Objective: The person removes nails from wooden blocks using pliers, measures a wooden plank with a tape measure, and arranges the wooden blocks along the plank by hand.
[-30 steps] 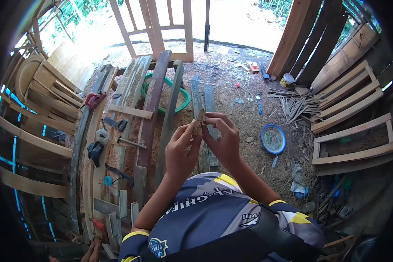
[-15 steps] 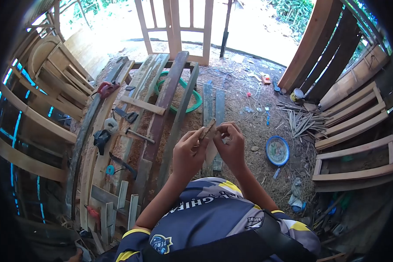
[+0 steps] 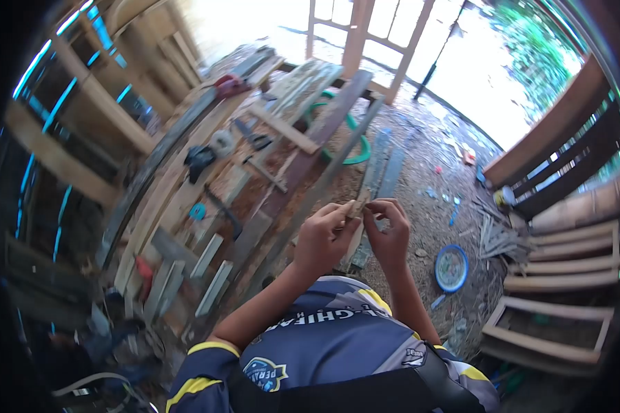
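Note:
In front of my chest, my left hand [image 3: 322, 237] pinches a small, thin tan piece [image 3: 358, 205] between thumb and fingers. It looks like wood or folded paper; blur hides which. My right hand [image 3: 390, 230] meets its right edge, thumb and forefinger drawn together on it and the other fingers curled. Something pale shows below, between the two hands. To the left of them stands a workbench of long planks, with a dark reddish-brown board [image 3: 317, 141] nearest the hands.
On the bench lie a red power tool [image 3: 231, 85], a hammer [image 3: 267, 176], a handsaw [image 3: 253, 135], a roll of tape [image 3: 222, 143] and a teal tape measure [image 3: 198, 211]. A blue-rimmed basin [image 3: 452, 268] sits on the littered ground at right, near wooden frames [image 3: 548, 329].
My view has tilted and turned, so the bench appears slanted and the hands sit further right in view. Both hands stay together at the small tan piece.

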### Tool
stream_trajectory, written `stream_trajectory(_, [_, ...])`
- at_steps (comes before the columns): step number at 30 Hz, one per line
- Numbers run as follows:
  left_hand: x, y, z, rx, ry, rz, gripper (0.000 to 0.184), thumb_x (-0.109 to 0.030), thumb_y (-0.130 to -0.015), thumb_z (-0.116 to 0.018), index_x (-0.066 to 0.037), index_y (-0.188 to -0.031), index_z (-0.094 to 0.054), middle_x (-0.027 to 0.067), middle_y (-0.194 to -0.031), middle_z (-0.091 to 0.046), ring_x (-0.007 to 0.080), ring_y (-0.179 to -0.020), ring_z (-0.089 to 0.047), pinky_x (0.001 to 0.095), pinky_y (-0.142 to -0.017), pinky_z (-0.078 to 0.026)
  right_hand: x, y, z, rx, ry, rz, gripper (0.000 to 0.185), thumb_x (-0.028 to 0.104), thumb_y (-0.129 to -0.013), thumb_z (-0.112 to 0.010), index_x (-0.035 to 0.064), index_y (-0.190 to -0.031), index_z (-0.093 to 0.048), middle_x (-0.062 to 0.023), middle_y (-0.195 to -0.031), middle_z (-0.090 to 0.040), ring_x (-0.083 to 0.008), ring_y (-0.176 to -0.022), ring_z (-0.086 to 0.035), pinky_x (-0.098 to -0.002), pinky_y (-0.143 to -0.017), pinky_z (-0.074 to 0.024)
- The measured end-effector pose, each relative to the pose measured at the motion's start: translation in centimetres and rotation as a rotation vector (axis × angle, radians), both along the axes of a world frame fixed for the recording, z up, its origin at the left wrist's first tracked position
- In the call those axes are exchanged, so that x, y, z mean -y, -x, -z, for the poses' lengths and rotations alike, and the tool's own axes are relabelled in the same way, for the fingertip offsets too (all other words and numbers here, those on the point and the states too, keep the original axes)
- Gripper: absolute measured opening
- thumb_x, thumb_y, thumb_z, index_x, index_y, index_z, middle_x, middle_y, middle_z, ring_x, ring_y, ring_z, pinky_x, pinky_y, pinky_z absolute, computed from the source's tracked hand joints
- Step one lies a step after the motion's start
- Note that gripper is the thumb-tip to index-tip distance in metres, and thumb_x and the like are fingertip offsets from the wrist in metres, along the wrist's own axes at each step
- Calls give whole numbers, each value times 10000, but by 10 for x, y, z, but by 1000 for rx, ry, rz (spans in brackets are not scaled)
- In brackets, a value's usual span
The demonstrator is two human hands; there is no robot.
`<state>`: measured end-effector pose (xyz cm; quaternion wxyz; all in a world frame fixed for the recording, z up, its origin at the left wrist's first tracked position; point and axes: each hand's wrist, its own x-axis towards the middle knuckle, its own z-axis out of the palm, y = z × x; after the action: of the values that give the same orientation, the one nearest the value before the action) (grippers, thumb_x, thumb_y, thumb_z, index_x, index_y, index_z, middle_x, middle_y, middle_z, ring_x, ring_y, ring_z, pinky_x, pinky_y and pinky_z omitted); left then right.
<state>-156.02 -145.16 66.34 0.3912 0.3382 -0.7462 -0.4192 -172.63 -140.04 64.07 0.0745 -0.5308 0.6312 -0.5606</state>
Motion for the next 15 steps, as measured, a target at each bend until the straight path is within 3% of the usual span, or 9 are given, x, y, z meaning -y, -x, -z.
stream_trajectory(6, [15,-78,15,-95,-81,-176,327,-99,-1013,-732,78,-1287,-720,143,-1081,-757,142,-856,-737,285,-714,-607,42,-65,37,-25,-58,-148,166,76,-935,-783,13,-1080,-731,-111,-1021,-745,-218,-889,-721,-325,-778,-565])
stream_trajectory(9, [22,-128,32,-129,-137,-319,314,-155,-1032,-725,34,-1283,-734,133,-1045,-773,180,-780,-744,338,-623,-574,61,-109,58,247,-194,-246,255,160,-990,-775,24,-1189,-692,-92,-1030,-746,-175,-898,-713,-315,-802,-564])
stream_trajectory(12, [36,-180,55,-284,-497,-339,296,-169,-1073,-707,36,-1285,-716,84,-1020,-775,86,-845,-705,249,-654,-532,73,-138,95,548,-442,-546,269,195,-1058,-723,-5,-1228,-667,-49,-1031,-742,-110,-950,-698,-282,-859,-549])
stream_trajectory(15, [58,-211,119,-455,-455,-444,271,-201,-1091,-692,20,-1248,-704,58,-1018,-762,59,-848,-682,233,-678,-518,82,-180,106,648,-549,-577,218,170,-1083,-688,-19,-1191,-671,-22,-996,-730,-84,-905,-675,-265,-843,-538])
